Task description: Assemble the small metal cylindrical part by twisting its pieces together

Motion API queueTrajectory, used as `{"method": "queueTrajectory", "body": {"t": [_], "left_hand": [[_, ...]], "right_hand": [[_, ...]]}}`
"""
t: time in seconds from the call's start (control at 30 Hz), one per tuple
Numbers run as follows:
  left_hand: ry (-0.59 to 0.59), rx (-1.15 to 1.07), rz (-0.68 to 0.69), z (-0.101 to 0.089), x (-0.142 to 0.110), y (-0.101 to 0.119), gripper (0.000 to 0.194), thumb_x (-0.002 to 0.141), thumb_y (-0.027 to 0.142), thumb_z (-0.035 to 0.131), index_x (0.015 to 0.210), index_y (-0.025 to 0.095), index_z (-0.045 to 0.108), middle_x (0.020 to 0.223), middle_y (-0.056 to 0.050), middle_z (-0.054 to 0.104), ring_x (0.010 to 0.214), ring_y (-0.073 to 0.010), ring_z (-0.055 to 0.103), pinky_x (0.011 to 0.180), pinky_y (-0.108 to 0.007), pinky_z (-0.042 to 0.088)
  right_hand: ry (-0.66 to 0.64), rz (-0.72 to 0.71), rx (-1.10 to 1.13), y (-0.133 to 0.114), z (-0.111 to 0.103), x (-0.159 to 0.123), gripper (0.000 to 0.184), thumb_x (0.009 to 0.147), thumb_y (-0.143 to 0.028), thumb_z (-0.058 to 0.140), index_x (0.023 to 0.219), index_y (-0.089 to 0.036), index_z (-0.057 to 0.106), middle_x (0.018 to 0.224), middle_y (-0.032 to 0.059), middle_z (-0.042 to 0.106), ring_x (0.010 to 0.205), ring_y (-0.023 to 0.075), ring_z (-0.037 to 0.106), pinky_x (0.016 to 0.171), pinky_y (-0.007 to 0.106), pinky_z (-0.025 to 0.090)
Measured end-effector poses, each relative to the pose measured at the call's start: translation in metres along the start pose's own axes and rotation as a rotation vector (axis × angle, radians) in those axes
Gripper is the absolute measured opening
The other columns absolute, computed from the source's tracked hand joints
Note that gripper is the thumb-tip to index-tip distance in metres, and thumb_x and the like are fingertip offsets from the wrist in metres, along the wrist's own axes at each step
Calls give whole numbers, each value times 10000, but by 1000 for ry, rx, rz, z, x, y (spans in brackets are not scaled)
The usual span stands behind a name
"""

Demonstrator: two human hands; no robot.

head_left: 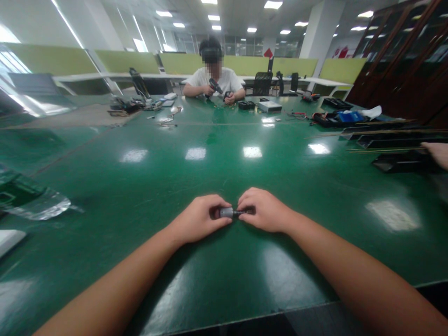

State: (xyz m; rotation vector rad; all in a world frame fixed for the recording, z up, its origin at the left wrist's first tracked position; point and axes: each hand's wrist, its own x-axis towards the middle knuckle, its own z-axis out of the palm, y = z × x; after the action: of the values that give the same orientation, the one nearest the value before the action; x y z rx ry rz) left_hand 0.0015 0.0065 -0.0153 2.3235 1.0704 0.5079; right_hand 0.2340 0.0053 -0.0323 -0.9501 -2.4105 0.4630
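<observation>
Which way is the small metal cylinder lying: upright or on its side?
On its side: the cylinder runs level between left hand and right hand.

The place is an open-plan office turned assembly workshop: a broad green worktop [224, 158] strewn with tools and black trays [395, 140], green partition screens [126, 60], office chairs [262, 83], ceiling light panels [273, 4], and a co-worker [213, 79] holding a power screwdriver [215, 86].

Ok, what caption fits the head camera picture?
Left hand and right hand grip a small grey cylinder over a green table.
</observation>
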Motion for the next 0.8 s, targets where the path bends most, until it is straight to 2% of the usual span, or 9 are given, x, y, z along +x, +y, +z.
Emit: {"method": "queueTrajectory", "body": {"t": [0.8], "left_hand": [[-13,1,-12,-1,0,1,220,817,328,705,985,185,705,860,-20,667,747,-161,617,679,-257,473]], "right_hand": [[-30,21,-29,2,-7,-4,109,775,-201,711,874,-196,757,1005,57,719,968,204,612,895,346,485]]}}
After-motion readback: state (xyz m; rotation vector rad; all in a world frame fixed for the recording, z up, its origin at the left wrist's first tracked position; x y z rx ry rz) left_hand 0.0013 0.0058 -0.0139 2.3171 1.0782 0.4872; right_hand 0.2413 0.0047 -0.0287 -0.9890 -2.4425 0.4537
